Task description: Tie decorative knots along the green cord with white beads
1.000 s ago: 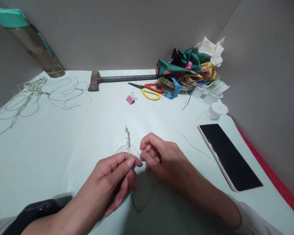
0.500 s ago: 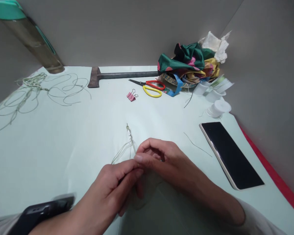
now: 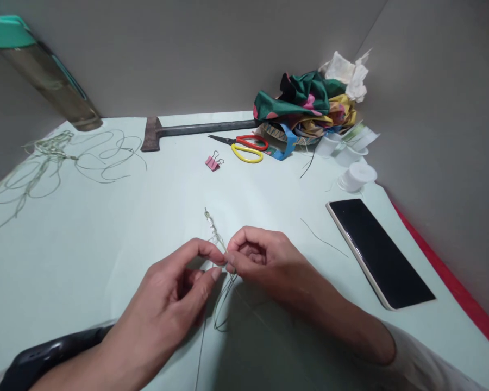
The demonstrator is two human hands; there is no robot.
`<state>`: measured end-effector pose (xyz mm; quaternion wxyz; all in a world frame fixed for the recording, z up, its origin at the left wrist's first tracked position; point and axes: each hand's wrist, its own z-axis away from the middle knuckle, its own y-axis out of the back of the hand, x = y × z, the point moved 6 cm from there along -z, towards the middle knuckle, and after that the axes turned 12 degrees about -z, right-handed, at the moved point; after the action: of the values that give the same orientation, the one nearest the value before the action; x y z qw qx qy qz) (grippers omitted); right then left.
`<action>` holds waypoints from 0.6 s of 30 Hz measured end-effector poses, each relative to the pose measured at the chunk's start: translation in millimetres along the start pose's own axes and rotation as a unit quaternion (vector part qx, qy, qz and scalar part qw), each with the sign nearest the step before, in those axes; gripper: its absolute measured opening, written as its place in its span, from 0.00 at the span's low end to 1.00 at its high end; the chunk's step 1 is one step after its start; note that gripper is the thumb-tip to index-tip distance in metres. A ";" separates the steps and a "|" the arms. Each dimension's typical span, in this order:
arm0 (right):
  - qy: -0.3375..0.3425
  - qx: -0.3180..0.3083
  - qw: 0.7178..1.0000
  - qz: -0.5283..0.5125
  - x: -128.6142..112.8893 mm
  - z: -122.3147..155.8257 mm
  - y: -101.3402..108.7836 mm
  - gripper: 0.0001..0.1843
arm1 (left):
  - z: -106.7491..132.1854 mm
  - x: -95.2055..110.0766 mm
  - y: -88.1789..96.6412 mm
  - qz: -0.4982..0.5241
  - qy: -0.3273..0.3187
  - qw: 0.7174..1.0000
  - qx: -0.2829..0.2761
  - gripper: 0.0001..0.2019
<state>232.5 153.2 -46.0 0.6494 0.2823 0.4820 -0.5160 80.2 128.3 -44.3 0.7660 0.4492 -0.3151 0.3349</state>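
A short braided cord (image 3: 210, 221) of pale green strands with white bits along it lies on the pale table, its far end pointing away from me. My right hand (image 3: 264, 252) pinches its near end between thumb and forefinger. Loose strands (image 3: 224, 304) hang in a loop below that pinch. My left hand (image 3: 179, 288) is close on the left, its thumb and forefinger slightly apart, the forefinger tip touching at the right hand's pinch. Its other fingers curl underneath, partly hidden. A thin dark line runs down the table below the left hand.
Tangled green cord (image 3: 52, 149) lies at left by a bottle (image 3: 52, 81). At the back are a hammer (image 3: 204, 128), scissors (image 3: 248, 149), a pink binder clip (image 3: 214, 162) and bunched cloth (image 3: 309, 100). White spools (image 3: 356, 176) and a phone (image 3: 381, 252) stand right.
My left hand has drawn back from over the right, its thumb and forefinger parting. The looped strands below the pinch now show. The view has shifted slightly.
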 end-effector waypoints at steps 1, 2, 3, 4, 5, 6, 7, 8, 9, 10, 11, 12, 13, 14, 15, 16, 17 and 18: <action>-0.014 -0.005 1.000 -0.017 3.1 0.1 -0.4 0.03 | -0.7 -1.2 -1.4 0.023 0.014 1.000 -0.015 0.20; -0.028 -0.012 0.999 -0.035 6.3 0.1 -1.3 0.03 | -1.1 -2.3 -3.6 0.051 0.023 0.998 -0.035 0.21; -0.040 -0.022 0.998 -0.053 9.3 0.2 -2.6 0.04 | -1.4 -3.4 -6.2 0.082 0.030 0.995 -0.056 0.22; -0.045 -0.033 0.996 -0.069 11.3 0.1 -4.1 0.04 | -1.4 -4.6 -9.1 0.111 0.038 0.990 -0.079 0.23; -0.044 -0.044 0.995 -0.082 12.4 -0.1 -5.4 0.04 | -1.2 -5.9 -12.3 0.138 0.048 0.984 -0.103 0.23; -0.039 -0.054 0.993 -0.094 12.8 -0.4 -6.6 0.04 | -1.1 -6.8 -15.1 0.162 0.054 0.978 -0.124 0.22; -0.034 -0.062 0.992 -0.101 12.9 -0.8 -7.4 0.05 | -1.2 -7.3 -16.6 0.179 0.059 0.973 -0.135 0.21; -0.031 -0.064 0.992 -0.104 13.0 -1.2 -7.6 0.05 | -1.5 -7.9 -17.2 0.189 0.065 0.970 -0.138 0.20; -0.030 -0.062 0.992 -0.103 13.2 -1.7 -7.2 0.06 | -2.1 -8.4 -16.5 0.193 0.071 0.970 -0.132 0.19; -0.030 -0.058 0.993 -0.102 13.2 -2.1 -6.7 0.06 | -2.7 -8.7 -15.0 0.195 0.074 0.971 -0.120 0.19; -0.032 -0.054 0.993 -0.103 13.2 -2.5 -6.2 0.06 | -3.2 -8.4 -13.6 0.191 0.073 0.973 -0.110 0.18; -0.033 -0.052 0.992 -0.106 13.2 -2.8 -6.0 0.07 | -3.4 -8.1 -12.7 0.178 0.071 0.976 -0.105 0.18; -0.033 -0.050 0.992 -0.109 13.0 -3.0 -5.8 0.07 | -3.5 -7.8 -12.7 0.161 0.068 0.979 -0.108 0.17; -0.031 -0.050 0.992 -0.111 12.7 -3.0 -5.6 0.07 | -3.4 -7.4 -13.4 0.144 0.061 0.981 -0.116 0.15; -0.029 -0.050 0.992 -0.109 12.5 -3.0 -5.5 0.07 | -3.2 -7.6 -14.5 0.129 0.056 0.982 -0.124 0.14; -0.028 -0.050 0.993 -0.107 12.6 -3.0 -5.4 0.06 | -3.1 -8.3 -15.7 0.122 0.053 0.982 -0.132 0.13; -0.027 -0.052 0.993 -0.106 12.9 -2.9 -5.3 0.06 | -3.1 -9.2 -16.8 0.126 0.050 0.982 -0.136 0.12; -0.027 -0.055 0.992 -0.110 13.2 -3.0 -5.6 0.06 | -3.1 -10.7 -17.5 0.138 0.052 0.980 -0.136 0.11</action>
<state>226.2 148.8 -58.5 0.6163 0.1773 0.5202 -0.5640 88.6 122.1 -62.3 0.7816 0.2752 -0.3767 0.4141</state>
